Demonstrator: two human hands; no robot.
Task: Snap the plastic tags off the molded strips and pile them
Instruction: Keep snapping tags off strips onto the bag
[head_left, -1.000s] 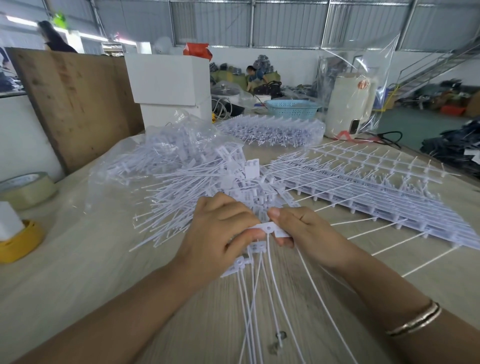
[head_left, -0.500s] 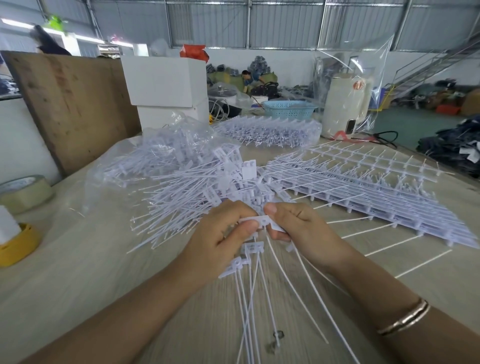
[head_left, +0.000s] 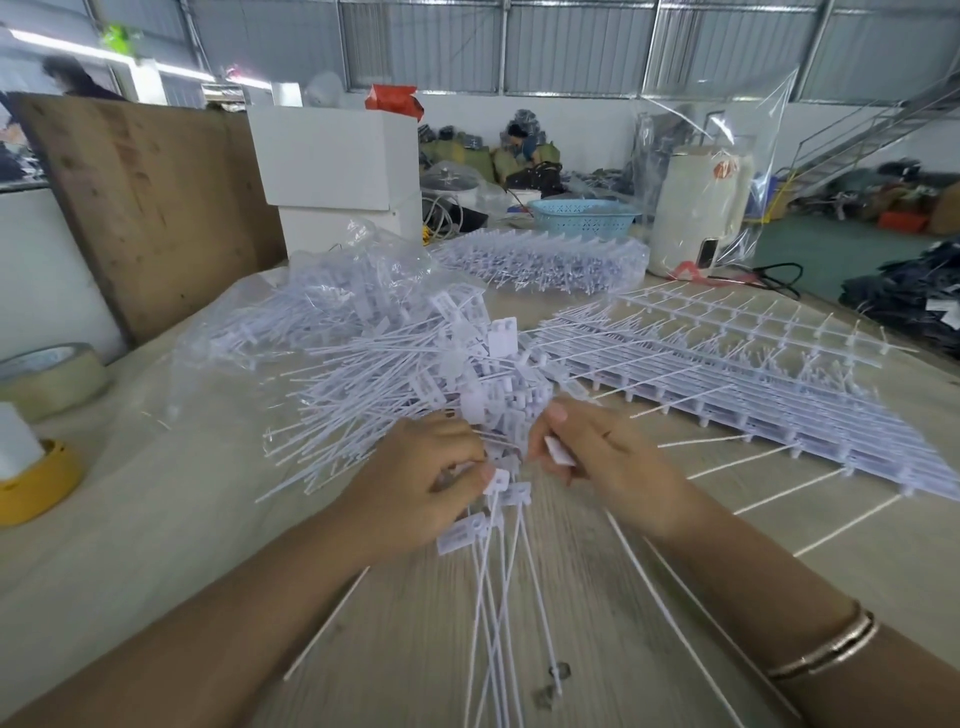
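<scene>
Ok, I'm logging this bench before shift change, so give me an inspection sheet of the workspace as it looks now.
Surface: pale wood-grain table, partly bare.
Job's things: loose tag pile; molded strips stacked at right; bagged strips behind.
Clutter: tape roll, yellow tape roll, blue basket, white boxes.
Grippers: left hand holds a bunch of tags; right hand pinches a white piece.
Cables: black cable beside a white appliance.
Surroundings: warehouse, metal stairs, plywood board.
</scene>
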